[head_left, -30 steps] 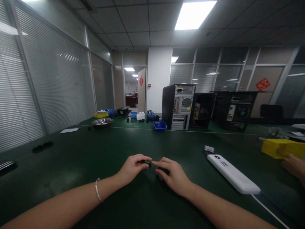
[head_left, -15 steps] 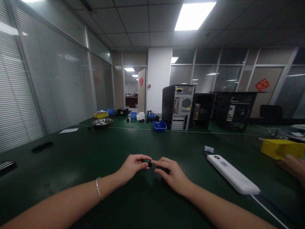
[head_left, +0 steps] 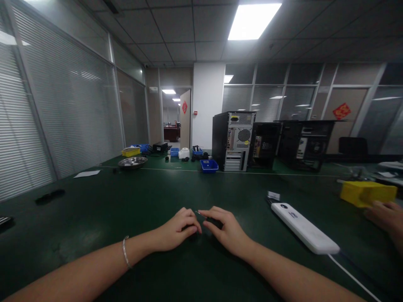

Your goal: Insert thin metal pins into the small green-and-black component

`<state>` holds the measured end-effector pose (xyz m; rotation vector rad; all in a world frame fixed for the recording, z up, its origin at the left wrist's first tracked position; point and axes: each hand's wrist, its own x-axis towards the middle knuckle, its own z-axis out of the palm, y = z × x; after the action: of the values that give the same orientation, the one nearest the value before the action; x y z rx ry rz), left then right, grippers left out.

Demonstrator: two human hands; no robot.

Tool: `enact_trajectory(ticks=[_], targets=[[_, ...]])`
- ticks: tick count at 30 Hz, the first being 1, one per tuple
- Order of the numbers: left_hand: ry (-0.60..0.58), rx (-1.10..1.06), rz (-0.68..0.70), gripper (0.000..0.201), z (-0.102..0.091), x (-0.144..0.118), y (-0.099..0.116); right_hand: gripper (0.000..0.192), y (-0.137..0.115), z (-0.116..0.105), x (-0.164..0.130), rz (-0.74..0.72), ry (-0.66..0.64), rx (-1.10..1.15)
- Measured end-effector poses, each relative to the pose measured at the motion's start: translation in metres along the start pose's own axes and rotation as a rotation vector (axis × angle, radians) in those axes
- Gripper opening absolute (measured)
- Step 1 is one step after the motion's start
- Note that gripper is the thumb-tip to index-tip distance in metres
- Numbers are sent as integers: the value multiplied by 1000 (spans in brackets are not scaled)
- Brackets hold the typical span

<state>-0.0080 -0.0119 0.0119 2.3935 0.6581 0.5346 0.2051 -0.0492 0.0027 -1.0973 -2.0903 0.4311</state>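
Both hands rest on the green counter [head_left: 94, 209], left of the white power strip [head_left: 304, 228]. The left hand [head_left: 178, 228] curls over a small dark part [head_left: 189, 228], mostly hidden, its grip closed around it. The right hand [head_left: 228, 230] pinches another dark piece [head_left: 214, 222], half covered. A co-worker's hand [head_left: 385, 216], cut off at the frame edge, touches a yellow bin [head_left: 365, 193].
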Motion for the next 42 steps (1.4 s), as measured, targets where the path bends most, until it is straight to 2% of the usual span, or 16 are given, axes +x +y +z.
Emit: enact_trajectory(ticks=[3, 6, 9, 12, 15, 19, 24, 31, 42], targets=[[8, 13, 7, 25, 2, 0, -1, 29, -1, -1, 0, 6, -8, -7], [76, 40, 8, 27, 4, 1, -6, 23, -2, -2, 1, 28, -29, -34], [147, 84, -55, 28, 2, -1, -7, 14, -2, -3, 1, 89, -34, -90], [83, 108, -121, 33, -5, -4, -1, 12, -4, -4, 0, 168, -55, -148], [-34, 107, -137, 48, -10, -6, 3, 22, -9, -4, -2, 178, -113, -209], [-37, 91, -84, 40, -11, -7, 1, 23, -17, 0, -3, 107, -165, -287], [30, -45, -86, 36, -6, -5, -4, 19, -17, 1, -4, 90, -142, -265], [112, -544, -209, 45, 4, 2, -16, 13, -11, 0, -3, 18, 103, -84], [87, -707, -209, 44, 14, 2, -6, 12, -12, 6, -6, -40, 118, -24]])
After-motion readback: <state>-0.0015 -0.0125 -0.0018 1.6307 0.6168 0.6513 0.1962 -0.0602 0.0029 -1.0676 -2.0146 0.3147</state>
